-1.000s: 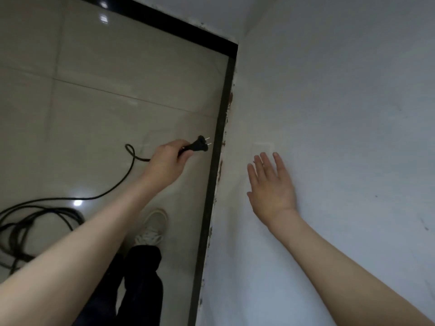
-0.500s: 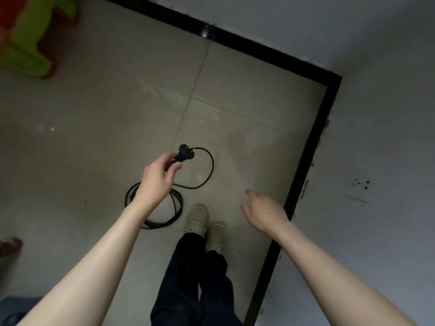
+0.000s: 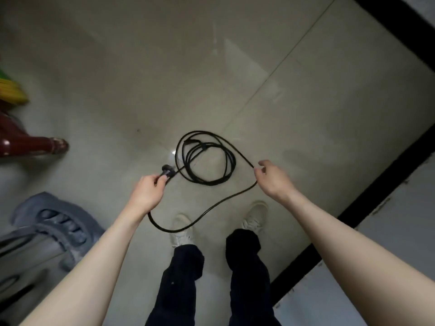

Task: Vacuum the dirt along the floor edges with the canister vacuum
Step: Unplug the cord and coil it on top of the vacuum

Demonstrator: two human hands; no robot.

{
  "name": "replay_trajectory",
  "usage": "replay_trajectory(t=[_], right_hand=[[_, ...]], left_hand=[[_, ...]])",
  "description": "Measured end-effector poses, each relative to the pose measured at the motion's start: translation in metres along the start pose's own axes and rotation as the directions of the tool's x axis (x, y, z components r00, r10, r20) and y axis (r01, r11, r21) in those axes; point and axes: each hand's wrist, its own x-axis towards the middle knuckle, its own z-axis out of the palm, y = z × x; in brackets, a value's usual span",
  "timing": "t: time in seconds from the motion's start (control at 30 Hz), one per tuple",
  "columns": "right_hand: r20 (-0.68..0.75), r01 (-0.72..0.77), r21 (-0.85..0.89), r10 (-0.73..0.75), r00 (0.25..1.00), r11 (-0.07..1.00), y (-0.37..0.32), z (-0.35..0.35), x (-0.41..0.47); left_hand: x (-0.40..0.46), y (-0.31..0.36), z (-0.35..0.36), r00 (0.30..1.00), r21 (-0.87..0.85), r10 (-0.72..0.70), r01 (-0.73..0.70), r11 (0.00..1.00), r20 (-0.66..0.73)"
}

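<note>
Pale floor tiles (image 3: 235,67) lie under us, the vacuum (image 3: 54,229) at eight o'clock. Our left hand (image 3: 147,192) pinches the plug (image 3: 167,172); our right hand (image 3: 273,180) pinches the cord (image 3: 211,208). We should feed slack from the coil (image 3: 207,158) smoothly, without kinks.
</note>
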Motion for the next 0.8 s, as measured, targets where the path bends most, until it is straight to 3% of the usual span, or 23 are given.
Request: replay_trajectory(t=[0.1, 0.27, 0.47, 0.63, 0.73, 0.8], right_hand=[[0.008, 0.022, -0.032, -0.022, 1.0, 0.999, -0.016, 0.032, 0.017], [0.027, 0.053, -0.105, -0.051, 0.998, 0.993, -0.031, 0.087, 0.065], [-0.021, 0.011, -0.156, -0.015, 1.0, 0.988, -0.037, 0.132, 0.161], [-0.127, -0.022, -0.385, -0.03, 0.991, 0.923, -0.029, 0.162, 0.229], [-0.22, -0.039, -0.346, -0.041, 0.975, 0.937, -0.02, 0.174, 0.255], [-0.164, -0.006, -0.361, -0.057, 0.985, 0.932, -0.015, 0.176, 0.263]], left_hand=[[0.022, -0.026, -0.011, 0.979, 0.067, 0.095, -0.084, 0.994, -0.179], [0.08, -0.043, -0.006, 0.87, -0.034, 0.279, -0.319, 0.947, -0.406], [0.17, -0.053, 0.035, 0.827, -0.034, 0.385, -0.436, 0.899, -0.41], [0.224, -0.065, 0.064, 0.776, 0.037, 0.513, -0.539, 0.842, -0.366], [0.239, -0.071, 0.073, 0.75, 0.041, 0.555, -0.582, 0.812, -0.361], [0.242, -0.075, 0.076, 0.753, 0.046, 0.561, -0.583, 0.811, -0.345]])
